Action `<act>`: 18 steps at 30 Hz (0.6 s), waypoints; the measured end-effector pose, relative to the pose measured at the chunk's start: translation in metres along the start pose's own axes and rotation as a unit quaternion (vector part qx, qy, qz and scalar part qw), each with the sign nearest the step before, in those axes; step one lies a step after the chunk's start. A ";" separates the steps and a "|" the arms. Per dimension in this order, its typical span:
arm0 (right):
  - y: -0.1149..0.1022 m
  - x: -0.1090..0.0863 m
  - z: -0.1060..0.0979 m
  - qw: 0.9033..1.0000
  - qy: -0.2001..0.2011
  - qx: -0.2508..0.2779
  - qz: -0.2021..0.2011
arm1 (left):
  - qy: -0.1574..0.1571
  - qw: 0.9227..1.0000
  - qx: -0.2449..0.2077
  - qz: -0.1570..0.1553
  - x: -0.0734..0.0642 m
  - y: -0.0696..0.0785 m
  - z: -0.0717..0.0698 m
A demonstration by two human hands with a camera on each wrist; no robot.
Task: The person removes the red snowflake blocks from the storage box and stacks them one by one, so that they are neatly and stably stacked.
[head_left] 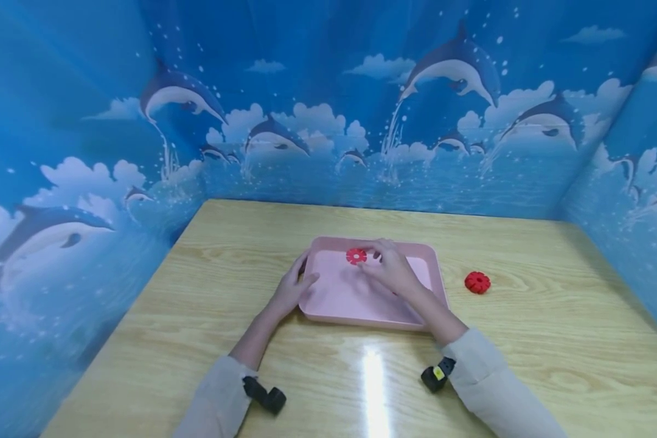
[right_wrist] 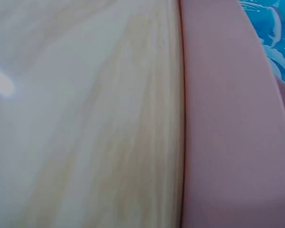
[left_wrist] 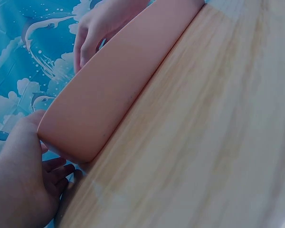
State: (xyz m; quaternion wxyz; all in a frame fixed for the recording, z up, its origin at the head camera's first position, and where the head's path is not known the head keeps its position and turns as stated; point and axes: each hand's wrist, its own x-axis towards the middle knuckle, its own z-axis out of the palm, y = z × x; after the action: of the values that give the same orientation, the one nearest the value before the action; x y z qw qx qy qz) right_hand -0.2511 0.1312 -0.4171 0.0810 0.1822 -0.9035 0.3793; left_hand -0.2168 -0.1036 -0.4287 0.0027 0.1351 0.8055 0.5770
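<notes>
A shallow pink tray point(head_left: 328, 292) lies on the table. My left hand point(head_left: 291, 287) holds its left side, with the thumb over the rim and the other fingers along the outside wall. Over the tray's far part is a flat red notched disc point(head_left: 356, 256) with a hole in its centre. My right hand point(head_left: 391, 267) reaches in over the tray and pinches this disc, thumb at its near edge and index finger at its far edge. In the left wrist view, the right hand point(left_wrist: 102, 31) shows behind the tray wall with curled fingers.
On the table right of the tray sits a thicker red notched piece point(head_left: 477, 282). The wooden table point(head_left: 241, 243) meets a blue dolphin-print curtain point(head_left: 317, 176) at the back and sides. Both wrists carry small black cameras.
</notes>
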 end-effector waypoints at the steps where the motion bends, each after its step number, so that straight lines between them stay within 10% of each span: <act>1: 0.000 -0.003 -0.003 1.000 0.000 -0.003 0.001 | 0.000 1.000 -0.001 -0.001 0.000 0.000 0.000; 18: 0.018 -0.045 -0.052 0.999 0.033 -0.007 -0.008 | -0.003 1.000 -0.001 -0.004 0.003 -0.004 0.001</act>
State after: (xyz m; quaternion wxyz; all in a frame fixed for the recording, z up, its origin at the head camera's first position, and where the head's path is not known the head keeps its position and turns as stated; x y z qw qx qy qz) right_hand -0.2160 0.1923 -0.4058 0.1152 0.1757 -0.9015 0.3784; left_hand -0.2199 -0.1035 -0.4323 0.0074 0.1334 0.8055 0.5774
